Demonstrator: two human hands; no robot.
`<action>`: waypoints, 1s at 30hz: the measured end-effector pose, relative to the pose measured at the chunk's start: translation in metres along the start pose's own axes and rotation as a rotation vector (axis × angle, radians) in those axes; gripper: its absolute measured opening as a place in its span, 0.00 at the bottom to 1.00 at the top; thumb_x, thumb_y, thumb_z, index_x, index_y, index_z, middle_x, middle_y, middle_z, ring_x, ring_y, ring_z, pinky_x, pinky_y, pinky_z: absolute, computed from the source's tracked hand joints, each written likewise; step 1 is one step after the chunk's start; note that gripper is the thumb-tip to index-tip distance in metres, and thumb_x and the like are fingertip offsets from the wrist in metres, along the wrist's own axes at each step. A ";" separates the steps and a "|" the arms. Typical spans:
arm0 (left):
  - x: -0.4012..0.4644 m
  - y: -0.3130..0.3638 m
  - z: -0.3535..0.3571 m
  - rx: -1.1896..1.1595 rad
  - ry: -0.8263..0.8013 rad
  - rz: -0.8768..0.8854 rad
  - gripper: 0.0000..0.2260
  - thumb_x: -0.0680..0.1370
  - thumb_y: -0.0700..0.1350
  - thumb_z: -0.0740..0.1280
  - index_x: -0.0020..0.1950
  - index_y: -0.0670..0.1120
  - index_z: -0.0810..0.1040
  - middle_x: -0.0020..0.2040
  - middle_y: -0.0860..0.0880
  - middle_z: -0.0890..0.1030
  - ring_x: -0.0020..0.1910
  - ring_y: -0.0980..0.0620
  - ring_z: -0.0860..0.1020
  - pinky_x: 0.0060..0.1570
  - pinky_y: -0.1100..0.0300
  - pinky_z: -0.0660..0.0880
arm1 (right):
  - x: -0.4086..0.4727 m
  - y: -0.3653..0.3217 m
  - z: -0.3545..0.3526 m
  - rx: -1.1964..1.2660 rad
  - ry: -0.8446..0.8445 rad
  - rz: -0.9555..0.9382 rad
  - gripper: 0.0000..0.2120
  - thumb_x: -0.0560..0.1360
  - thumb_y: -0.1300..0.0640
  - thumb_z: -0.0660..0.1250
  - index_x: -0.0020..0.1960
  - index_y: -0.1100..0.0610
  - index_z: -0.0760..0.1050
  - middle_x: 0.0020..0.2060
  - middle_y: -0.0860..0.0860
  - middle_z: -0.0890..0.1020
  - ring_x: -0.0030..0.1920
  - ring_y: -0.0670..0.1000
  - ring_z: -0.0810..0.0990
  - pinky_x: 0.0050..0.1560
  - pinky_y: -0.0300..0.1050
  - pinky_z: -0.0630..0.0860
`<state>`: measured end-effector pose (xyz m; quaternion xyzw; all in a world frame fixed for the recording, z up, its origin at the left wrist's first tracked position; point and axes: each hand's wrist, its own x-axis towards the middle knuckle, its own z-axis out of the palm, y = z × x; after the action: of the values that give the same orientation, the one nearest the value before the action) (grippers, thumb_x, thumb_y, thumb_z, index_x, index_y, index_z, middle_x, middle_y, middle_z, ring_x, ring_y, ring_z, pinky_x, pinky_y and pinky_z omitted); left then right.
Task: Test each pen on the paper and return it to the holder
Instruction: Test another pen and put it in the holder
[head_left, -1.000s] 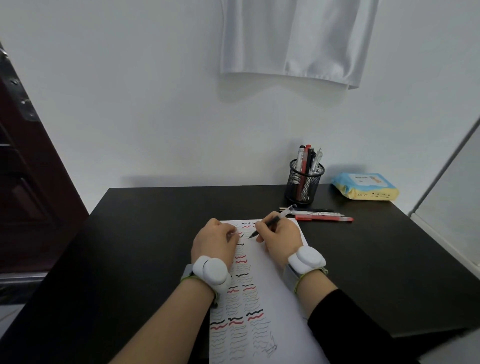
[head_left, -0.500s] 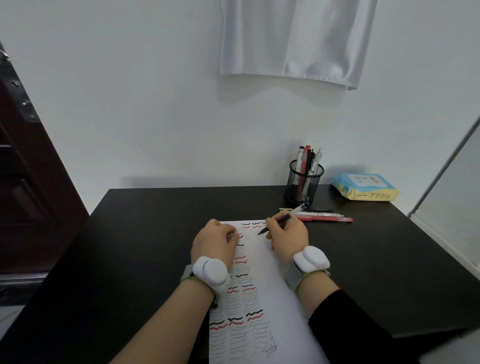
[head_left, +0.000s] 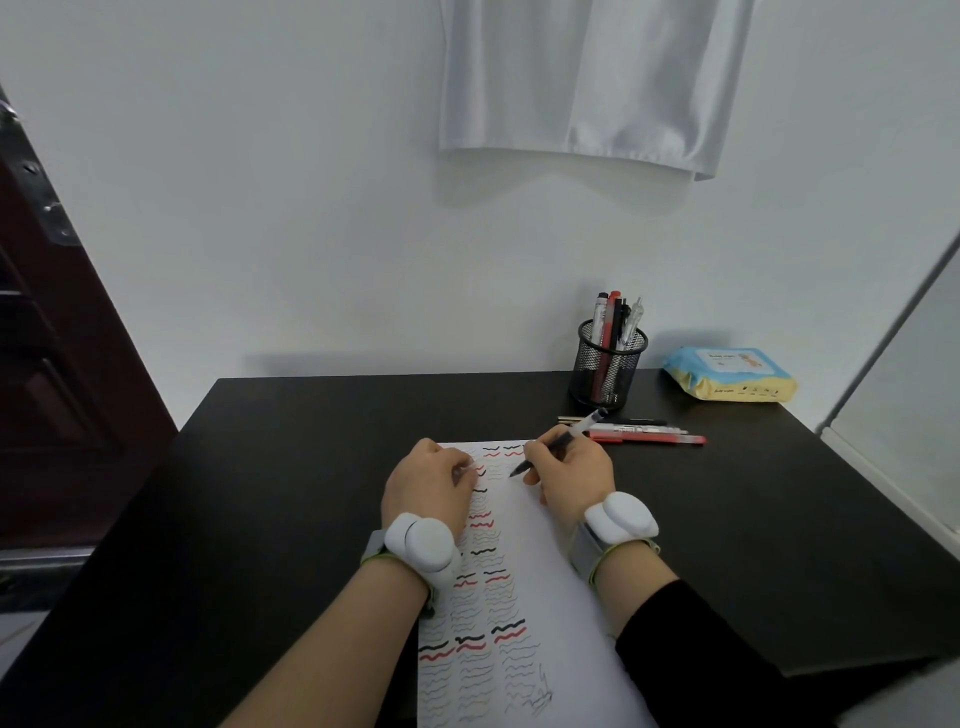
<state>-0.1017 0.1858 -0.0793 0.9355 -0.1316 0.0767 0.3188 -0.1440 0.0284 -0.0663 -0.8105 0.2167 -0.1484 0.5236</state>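
Nearest us, the sheet of paper (head_left: 524, 597) lies on the dark tabletop (head_left: 260, 493), running from the near edge away from us. We count rows of wavy black, red and grey test strokes down its length, with a scribble near its bottom right; none of it reads as words.

Left hand (head_left: 428, 486): we see it resting on the paper's upper left part, its fingers curled under and pressing the sheet; it holds nothing we can make out. A white wrist device sits behind it.

Right hand (head_left: 566, 473): we see its grip pinched round a black pen (head_left: 553, 444), thumb and fingers closed on the lower barrel. The tip points down and left, just at the paper near its top edge; the clear rear end slants up and right past the knuckles. A second white wrist device sits on this wrist, above a black sleeve (head_left: 696, 660).

Just beyond the right hand, we note several loose pens (head_left: 649, 435) lying side by side on the tabletop, one red.

Behind them, the black mesh holder (head_left: 610, 371) stands upright with several pens in it.

Right of the holder lies a blue-and-yellow wipes pack (head_left: 730, 374); its printing is too small to read.

Farthest, a white cloth (head_left: 587, 78) hangs on the wall.
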 end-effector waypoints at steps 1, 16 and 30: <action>0.000 0.000 0.000 0.000 0.000 -0.004 0.11 0.78 0.53 0.65 0.60 0.54 0.80 0.53 0.56 0.74 0.49 0.56 0.74 0.47 0.63 0.72 | 0.000 0.000 0.000 -0.001 0.000 0.000 0.06 0.75 0.55 0.65 0.40 0.53 0.77 0.27 0.48 0.82 0.26 0.45 0.75 0.44 0.53 0.81; -0.001 -0.001 0.001 0.001 0.015 0.000 0.11 0.78 0.53 0.64 0.58 0.54 0.81 0.51 0.56 0.75 0.48 0.56 0.74 0.44 0.63 0.71 | 0.001 0.002 -0.002 -0.037 0.007 -0.026 0.06 0.75 0.57 0.64 0.39 0.54 0.75 0.25 0.48 0.80 0.26 0.46 0.75 0.42 0.52 0.80; -0.002 0.002 -0.001 -0.011 0.011 -0.002 0.11 0.78 0.52 0.65 0.59 0.54 0.80 0.52 0.56 0.75 0.49 0.57 0.74 0.46 0.64 0.71 | 0.003 0.001 -0.003 -0.018 0.015 0.016 0.06 0.76 0.57 0.63 0.41 0.54 0.75 0.29 0.49 0.81 0.31 0.49 0.77 0.45 0.53 0.80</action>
<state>-0.1045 0.1858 -0.0778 0.9335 -0.1292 0.0808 0.3247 -0.1434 0.0241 -0.0661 -0.8124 0.2283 -0.1484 0.5156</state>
